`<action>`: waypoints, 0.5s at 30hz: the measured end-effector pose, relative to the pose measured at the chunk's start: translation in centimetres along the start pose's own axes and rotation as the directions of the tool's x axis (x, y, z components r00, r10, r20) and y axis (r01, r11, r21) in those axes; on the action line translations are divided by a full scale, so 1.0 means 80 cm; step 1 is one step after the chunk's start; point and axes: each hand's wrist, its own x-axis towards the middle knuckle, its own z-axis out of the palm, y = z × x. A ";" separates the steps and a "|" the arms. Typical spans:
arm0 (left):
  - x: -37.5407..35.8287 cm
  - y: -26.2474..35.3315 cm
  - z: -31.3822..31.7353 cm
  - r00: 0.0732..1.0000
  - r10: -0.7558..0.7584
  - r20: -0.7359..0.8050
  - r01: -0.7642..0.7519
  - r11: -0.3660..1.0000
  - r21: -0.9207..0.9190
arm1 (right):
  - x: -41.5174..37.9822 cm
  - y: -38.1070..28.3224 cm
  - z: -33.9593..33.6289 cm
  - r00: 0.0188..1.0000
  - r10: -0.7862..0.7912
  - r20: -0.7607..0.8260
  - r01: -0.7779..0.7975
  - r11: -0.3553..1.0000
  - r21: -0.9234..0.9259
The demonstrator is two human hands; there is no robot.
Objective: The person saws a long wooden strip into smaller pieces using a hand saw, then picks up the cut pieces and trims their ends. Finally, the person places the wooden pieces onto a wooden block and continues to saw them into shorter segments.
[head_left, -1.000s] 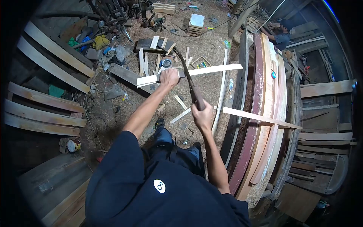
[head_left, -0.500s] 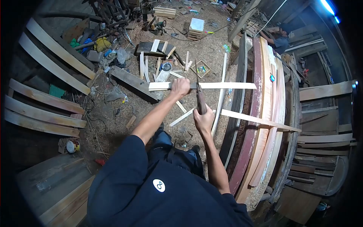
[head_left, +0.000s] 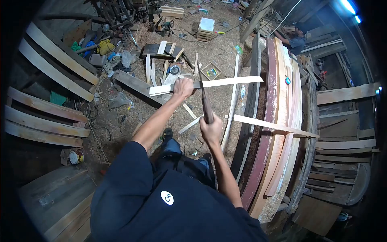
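Pale wood fills our left hand point(head_left: 184, 88): its fingers are wrapped round a strip point(head_left: 234, 81) held out before us, above the floor point(head_left: 221, 50). Our right hand point(head_left: 211, 128) is closed on one brown-handled tool point(head_left: 207, 108), whose thin blade point(head_left: 200, 76) crosses the strip just beside our left hand. To our left are five curved boards point(head_left: 48, 123) and one tin point(head_left: 75, 157).

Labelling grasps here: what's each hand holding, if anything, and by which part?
Left hand: pale wooden strip, gripped nearer its left end. Right hand: saw-like tool, by the near end of its brown handle.
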 end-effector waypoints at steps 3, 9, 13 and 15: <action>0.007 -0.009 -0.002 0.998 0.033 -0.057 -0.031 0.999 0.038 | 0.012 -0.008 0.007 1.000 0.001 -0.016 -0.001 1.000 0.003; 0.006 -0.009 -0.015 1.000 0.019 0.000 -0.019 0.998 0.063 | 0.002 0.004 0.008 0.998 0.057 0.028 -0.058 0.998 0.031; 0.001 -0.016 -0.003 0.999 -0.014 -0.046 0.017 0.998 0.067 | 0.016 -0.007 0.015 0.993 0.104 0.057 -0.105 0.994 0.011; 0.022 -0.045 0.016 0.990 -0.083 -0.114 0.092 0.993 0.077 | -0.017 -0.006 0.003 0.993 0.095 0.067 -0.100 0.992 0.072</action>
